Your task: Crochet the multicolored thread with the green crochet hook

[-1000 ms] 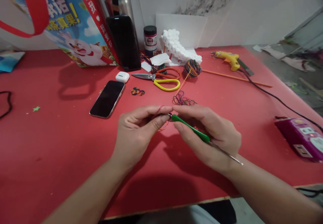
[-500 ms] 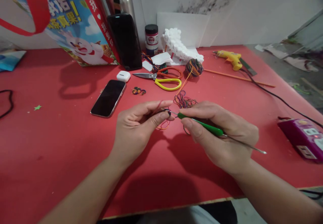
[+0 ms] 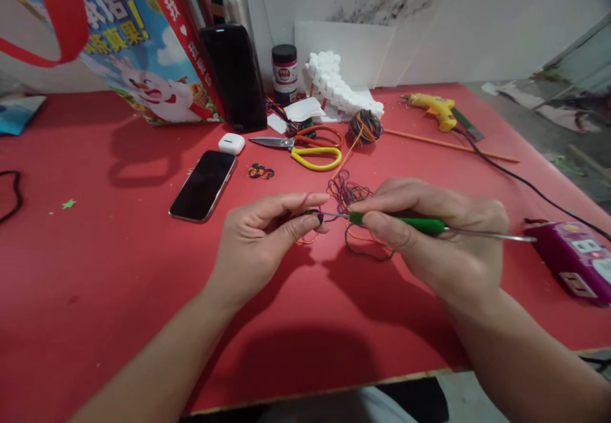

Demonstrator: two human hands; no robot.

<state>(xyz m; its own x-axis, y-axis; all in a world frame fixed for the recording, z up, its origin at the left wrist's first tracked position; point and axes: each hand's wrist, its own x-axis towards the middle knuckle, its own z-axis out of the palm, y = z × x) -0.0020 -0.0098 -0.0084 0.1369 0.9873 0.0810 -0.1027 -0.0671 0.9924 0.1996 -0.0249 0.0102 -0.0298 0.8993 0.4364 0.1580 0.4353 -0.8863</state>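
My right hand [image 3: 439,238] grips a crochet hook [image 3: 422,224] by its green handle, the metal shaft lying almost level. The hook's tip reaches the small dark crochet piece [image 3: 319,217] pinched between the thumb and fingers of my left hand [image 3: 265,238]. A reddish strand of yarn runs over my left index finger. Behind and between the hands lies a loose tangle of multicoloured yarn [image 3: 347,191], with an orange strand leading back to the yarn ball [image 3: 365,126]. Most of the piece is hidden by my left fingers.
Scissors [image 3: 315,156], a small knotted yarn piece [image 3: 260,171], a phone [image 3: 203,186] and a white earbud case [image 3: 231,144] lie beyond my hands. A glue gun [image 3: 432,110] is at the back right, a purple power box [image 3: 570,261] at the right. A gift bag [image 3: 162,86] stands back left.
My right hand has moved right and drawn the hook back from the left fingers. The hook has swung from a slant to nearly level. My left hand stays almost still.
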